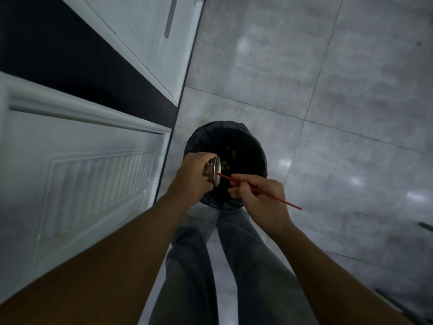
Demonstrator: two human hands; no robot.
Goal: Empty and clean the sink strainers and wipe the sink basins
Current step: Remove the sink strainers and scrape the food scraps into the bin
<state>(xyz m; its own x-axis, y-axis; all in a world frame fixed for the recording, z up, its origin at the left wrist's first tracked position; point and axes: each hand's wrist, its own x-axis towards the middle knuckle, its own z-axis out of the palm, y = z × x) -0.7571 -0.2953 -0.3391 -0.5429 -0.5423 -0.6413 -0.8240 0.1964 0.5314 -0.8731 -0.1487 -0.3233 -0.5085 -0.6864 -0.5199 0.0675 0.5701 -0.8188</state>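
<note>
Left hand [192,177] is what I see first: its fingers are wrapped closed around a small metal sink strainer [212,171], tipped on its side so the open mouth faces right, over a round bin [203,141] lined with a black bag. Right hand [259,198], just beside it, pinches a thin red stick [276,198] between curled fingers; the stick's tip reaches into the strainer's mouth. Yellowish scraps [230,158] lie in the bin beneath. I see the bin standing on a grey tiled floor [328,102], close against white cabinet doors [77,165] on the left. Open floor spreads to the right and beyond the bin. Grey trouser legs [246,266] stand right behind the bin.
</note>
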